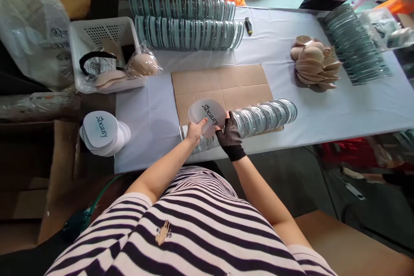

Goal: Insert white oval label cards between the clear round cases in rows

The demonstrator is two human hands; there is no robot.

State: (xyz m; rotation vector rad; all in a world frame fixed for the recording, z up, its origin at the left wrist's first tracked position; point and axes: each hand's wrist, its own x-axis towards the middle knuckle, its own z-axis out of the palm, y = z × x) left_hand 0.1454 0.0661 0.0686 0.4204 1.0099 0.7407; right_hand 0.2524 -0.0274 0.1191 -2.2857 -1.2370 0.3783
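While your left hand (195,130) and gloved right hand (229,133) pinch one lid (207,115) between closed fingers, the case row (258,116) right of them looks mostly done, lid stack (102,133) remaining.

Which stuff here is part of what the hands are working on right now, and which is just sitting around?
In hand:
left hand
gloved right hand
printed lid
row of cases
cardboard sheet

Lying about:
lid stack
white basket
beige pads
back rows of cases

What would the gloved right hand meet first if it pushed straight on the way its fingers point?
The right hand points away across the table, so after the lid it holds, probably the cardboard sheet; depth is unclear.
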